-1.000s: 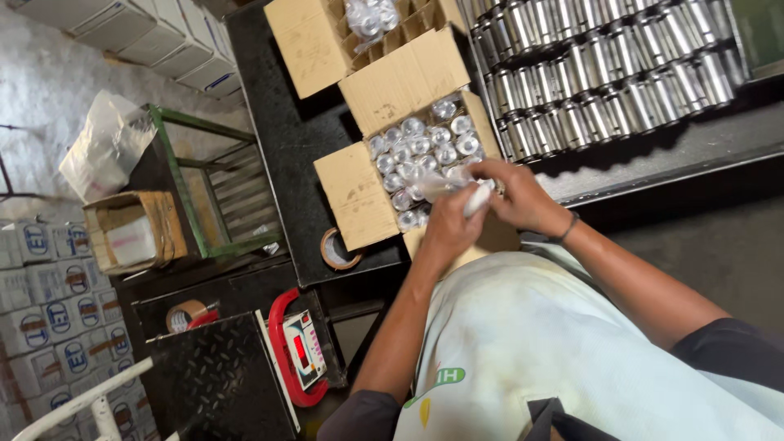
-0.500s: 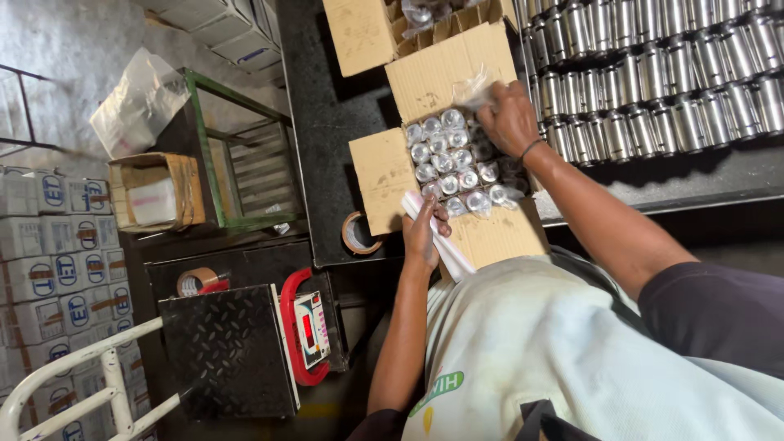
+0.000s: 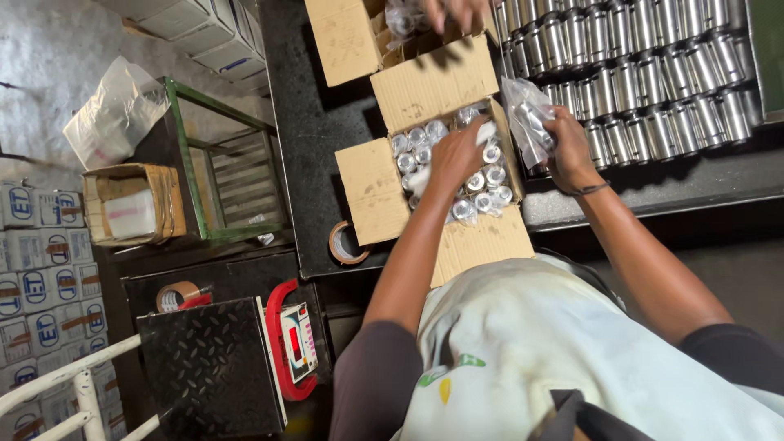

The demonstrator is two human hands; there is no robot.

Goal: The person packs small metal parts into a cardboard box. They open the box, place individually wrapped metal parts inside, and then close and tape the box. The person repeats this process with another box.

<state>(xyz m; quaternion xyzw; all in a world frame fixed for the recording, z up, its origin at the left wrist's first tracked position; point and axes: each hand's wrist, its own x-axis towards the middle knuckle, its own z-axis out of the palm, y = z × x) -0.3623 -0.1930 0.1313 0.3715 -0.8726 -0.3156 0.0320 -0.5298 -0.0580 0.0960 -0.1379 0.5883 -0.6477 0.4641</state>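
My left hand (image 3: 453,155) presses flat inside the open carton (image 3: 441,175); my right hand (image 3: 563,139), beside it, grips a bagged metal part (image 3: 529,114). I'd seat it upright.

Hands: three are showing, the person's left (image 3: 456,155), the right (image 3: 567,147), and another person's at the top edge (image 3: 457,10).
Open boxes on the bench: two are sitting there, the near box (image 3: 371,188) and the far box (image 3: 343,37).
Tape rolls: two are lying about, one (image 3: 347,243) by the near box, one (image 3: 175,296) lower left.
Scales: one (image 3: 216,367) is standing below.
Bagged cylinders in the right hand: one bag (image 3: 527,114).
Bare cylinders: rows (image 3: 653,82) are filling the bench, too many for counting.
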